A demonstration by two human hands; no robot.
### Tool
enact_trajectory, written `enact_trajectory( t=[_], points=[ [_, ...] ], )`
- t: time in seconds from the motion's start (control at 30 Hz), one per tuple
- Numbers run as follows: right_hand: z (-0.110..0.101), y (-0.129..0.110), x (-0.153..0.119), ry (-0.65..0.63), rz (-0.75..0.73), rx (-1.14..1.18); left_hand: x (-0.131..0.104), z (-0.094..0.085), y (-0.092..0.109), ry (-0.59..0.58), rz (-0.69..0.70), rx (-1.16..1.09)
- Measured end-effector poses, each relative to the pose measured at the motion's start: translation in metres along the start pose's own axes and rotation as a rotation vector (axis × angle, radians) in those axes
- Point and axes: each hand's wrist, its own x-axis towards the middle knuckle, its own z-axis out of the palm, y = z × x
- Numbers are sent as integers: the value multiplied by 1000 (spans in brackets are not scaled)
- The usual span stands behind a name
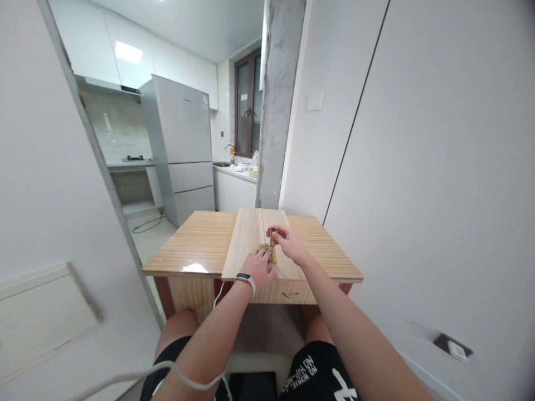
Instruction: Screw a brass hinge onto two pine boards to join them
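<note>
Two pale wooden boards (245, 239) lie side by side on the table, with a narrow seam between them. A brass-coloured hinge (274, 258) rests across that seam. My left hand (258, 268) presses its bent fingertips down on the hinge's left and near side, covering part of it. In my right hand (290, 243) a small screwdriver (272, 236) with a yellow and black handle is pinched, nearly upright, above the hinge. Its tip is too small to make out, so I cannot tell whether it sits in a screw.
The wood-grain table (184, 239) has a drawer handle (290, 294) at its front, above my knees. A white cable (167, 365) passes by my left arm. Beyond stand a grey fridge (186, 128) and a sink counter (236, 189); a white wall (418, 195) rises at right.
</note>
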Motion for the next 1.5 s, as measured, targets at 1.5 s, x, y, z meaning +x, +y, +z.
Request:
enact_trajectory(
  t=[1.5],
  points=[
    [0, 11, 6, 229, 23, -130, 1, 3, 0, 6, 13, -2]
  ],
)
